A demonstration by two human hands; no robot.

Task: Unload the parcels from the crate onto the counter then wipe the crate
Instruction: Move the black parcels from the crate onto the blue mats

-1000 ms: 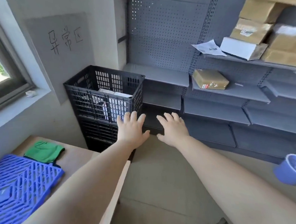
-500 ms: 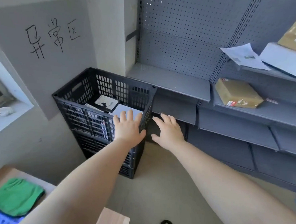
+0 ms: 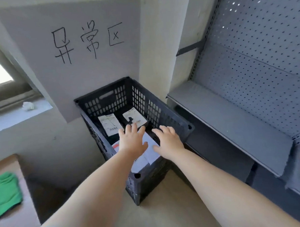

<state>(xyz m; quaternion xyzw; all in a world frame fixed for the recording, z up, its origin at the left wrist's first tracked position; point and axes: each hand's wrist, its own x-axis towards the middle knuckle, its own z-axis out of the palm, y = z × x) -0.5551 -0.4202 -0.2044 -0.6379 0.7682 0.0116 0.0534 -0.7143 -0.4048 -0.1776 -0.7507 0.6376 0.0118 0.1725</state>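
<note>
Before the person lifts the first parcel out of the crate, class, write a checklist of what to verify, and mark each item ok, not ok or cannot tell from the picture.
1. Both hands free: left hand and right hand are open, holding nothing: ok.
2. Hands over the crate: ok.
3. Parcels within reach: white parcel lies right under the hands: ok.
4. Crate top unobstructed: ok.
5. Room on the counter: mostly out of view, green cloth on it: cannot tell.
6. Parcel weight: cannot tell.
</note>
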